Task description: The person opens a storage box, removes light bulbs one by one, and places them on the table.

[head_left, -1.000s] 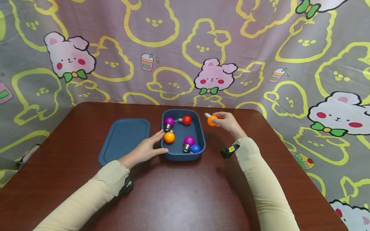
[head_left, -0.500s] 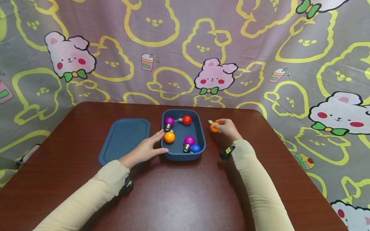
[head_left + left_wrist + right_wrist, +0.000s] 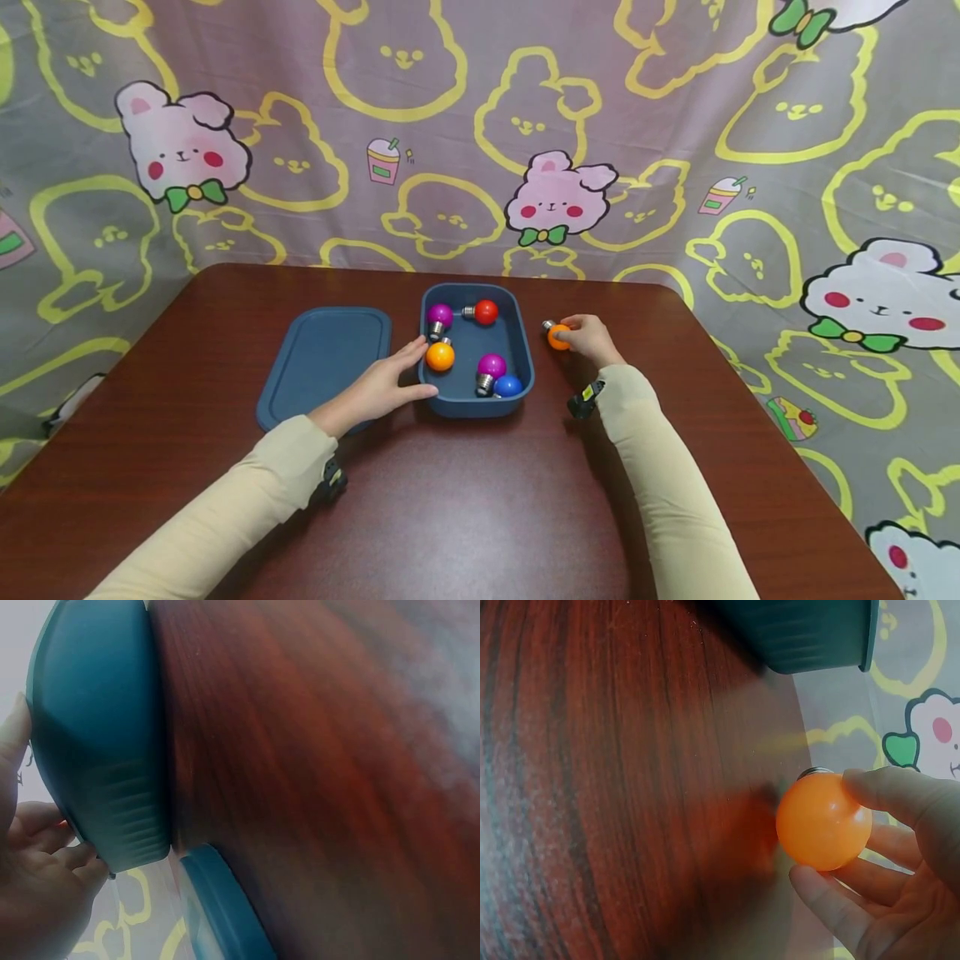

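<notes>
The orange bulb (image 3: 558, 337) was in my right hand (image 3: 592, 339), low over the table (image 3: 465, 500) and to the right of the box (image 3: 472, 408); whether its globe touched the tabletop, I couldn't tell. I pinched it by the round part between thumb and fingers — probably because the globe gave my grip a broad surface and left the metal screw base free, pointing toward the far left. My left hand (image 3: 378, 387) was spread wide at the box's left side, thumb at the near-left corner and fingertips at the rim, seemingly to steady it. The box's right wall stood between my pinched bulb and the 5 inside: a far purple bulb (image 3: 440, 315), a red bulb (image 3: 486, 312) on its side near the far wall, a yellowish-orange bulb (image 3: 440, 357) just beside my left fingertips, and a near purple bulb (image 3: 492, 365) crowding the near-right corner with a blue bulb (image 3: 507, 386). Left of the box lay the flat lid (image 3: 322, 358), presumably put there so the top stayed uncovered — my left hand and cuff (image 3: 296, 454) hid part of its near edge. Beyond the table hung a patterned cloth (image 3: 450, 125).
</notes>
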Motion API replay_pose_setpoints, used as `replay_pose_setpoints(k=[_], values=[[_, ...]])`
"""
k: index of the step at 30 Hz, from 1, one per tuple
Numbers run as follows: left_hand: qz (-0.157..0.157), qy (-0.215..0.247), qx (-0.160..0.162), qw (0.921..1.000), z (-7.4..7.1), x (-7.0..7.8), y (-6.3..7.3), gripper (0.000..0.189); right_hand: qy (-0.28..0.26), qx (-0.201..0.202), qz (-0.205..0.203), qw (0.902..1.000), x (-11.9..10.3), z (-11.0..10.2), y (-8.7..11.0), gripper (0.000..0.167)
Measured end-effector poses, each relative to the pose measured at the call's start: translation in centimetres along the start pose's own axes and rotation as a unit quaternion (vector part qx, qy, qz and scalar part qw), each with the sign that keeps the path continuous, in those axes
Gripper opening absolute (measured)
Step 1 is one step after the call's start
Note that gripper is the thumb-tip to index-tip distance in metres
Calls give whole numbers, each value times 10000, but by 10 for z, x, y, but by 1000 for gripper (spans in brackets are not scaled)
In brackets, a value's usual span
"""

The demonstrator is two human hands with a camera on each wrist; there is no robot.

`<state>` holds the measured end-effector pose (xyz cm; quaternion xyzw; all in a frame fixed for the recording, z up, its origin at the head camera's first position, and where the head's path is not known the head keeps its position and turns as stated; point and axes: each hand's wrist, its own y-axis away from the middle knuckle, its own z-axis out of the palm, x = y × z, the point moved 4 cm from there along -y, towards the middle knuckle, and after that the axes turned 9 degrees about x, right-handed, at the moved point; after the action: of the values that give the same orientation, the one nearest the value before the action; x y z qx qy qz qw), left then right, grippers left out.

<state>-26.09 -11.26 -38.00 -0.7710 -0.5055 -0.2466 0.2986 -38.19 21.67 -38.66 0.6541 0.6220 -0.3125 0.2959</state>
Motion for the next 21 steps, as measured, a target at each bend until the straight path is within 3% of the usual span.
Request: replay_pose_setpoints(k=[21], values=[[56,-3,-63,10000,-2,3,2,83,-98,-207,89,9997,-2,1,2,48]])
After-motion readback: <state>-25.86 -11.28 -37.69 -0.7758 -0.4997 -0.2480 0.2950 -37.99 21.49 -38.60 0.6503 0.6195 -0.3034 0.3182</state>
